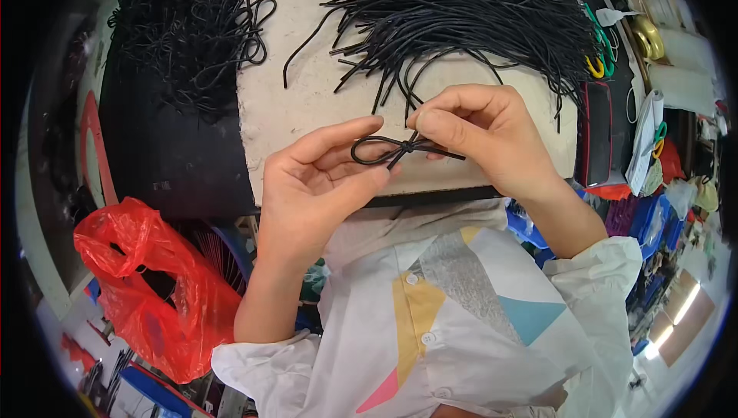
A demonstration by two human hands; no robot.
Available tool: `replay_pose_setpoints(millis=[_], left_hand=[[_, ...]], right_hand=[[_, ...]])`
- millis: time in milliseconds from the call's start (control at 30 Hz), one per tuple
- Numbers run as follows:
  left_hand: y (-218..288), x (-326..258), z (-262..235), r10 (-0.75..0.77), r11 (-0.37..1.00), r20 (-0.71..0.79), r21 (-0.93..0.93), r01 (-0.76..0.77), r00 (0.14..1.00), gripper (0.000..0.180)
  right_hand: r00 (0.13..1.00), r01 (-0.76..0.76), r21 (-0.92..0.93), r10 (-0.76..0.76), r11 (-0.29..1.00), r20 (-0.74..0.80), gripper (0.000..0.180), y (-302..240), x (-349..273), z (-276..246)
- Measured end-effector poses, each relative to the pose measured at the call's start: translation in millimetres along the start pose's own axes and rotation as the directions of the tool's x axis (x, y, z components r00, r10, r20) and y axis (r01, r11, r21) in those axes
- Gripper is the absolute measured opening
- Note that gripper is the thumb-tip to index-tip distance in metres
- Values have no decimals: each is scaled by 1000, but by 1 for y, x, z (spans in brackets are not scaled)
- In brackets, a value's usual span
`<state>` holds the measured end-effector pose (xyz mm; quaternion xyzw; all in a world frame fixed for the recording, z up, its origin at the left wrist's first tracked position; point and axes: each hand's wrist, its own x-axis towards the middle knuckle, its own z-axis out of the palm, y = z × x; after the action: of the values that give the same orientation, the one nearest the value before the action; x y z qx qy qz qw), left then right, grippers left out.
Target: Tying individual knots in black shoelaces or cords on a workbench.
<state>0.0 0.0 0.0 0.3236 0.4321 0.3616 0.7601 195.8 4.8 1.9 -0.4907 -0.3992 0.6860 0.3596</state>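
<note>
A thin black cord (408, 146), tied in a small bow with a knot at its middle, is between my two hands above the pale board (307, 122). My left hand (319, 168) is at the bow's left loop; its thumb and a finger behind close on a short tail below the knot, while the index finger stands apart above the loop. My right hand (484, 133) pinches the cord just above the knot between thumb and index finger. The right loop and tail reach under its curled fingers, which partly hide them.
A thick bundle of black cords (461, 14) lies on the board's far side, with a tangled black heap (184, 29) at far left. Scissors with green handles (606, 41) lie at right near a dark red-edged case (596, 133). A red plastic bag (165, 287) hangs at near left.
</note>
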Motion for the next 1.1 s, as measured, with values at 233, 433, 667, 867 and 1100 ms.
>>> replay_pose_setpoints(millis=[233, 433, 667, 867, 1100], left_hand=[[-2, -3, 1, -11, 1000, -25, -12, 11, 1000, 38], [7, 4, 3, -224, 972, -58, -81, 219, 973, 19], [8, 2, 6, -176, 964, 161, 229, 137, 971, 6], [45, 30, -36, 656, 514, -176, 816, -264, 734, 12], [57, 38, -34, 841, -64, 190, 965, -256, 506, 17]], right_hand=[[998, -37, 50, 39, 998, -53, 17, 1, -3, 0], [999, 30, -72, -31, 997, -16, 15, 5, -4, 0], [984, 8, -69, 4, 998, 179, 13, 5, -10, 4], [712, 419, -873, -687, 250, 145, 4, -7, 37, -34], [596, 384, -918, -732, -102, 331, 13, -19, 56, -44]])
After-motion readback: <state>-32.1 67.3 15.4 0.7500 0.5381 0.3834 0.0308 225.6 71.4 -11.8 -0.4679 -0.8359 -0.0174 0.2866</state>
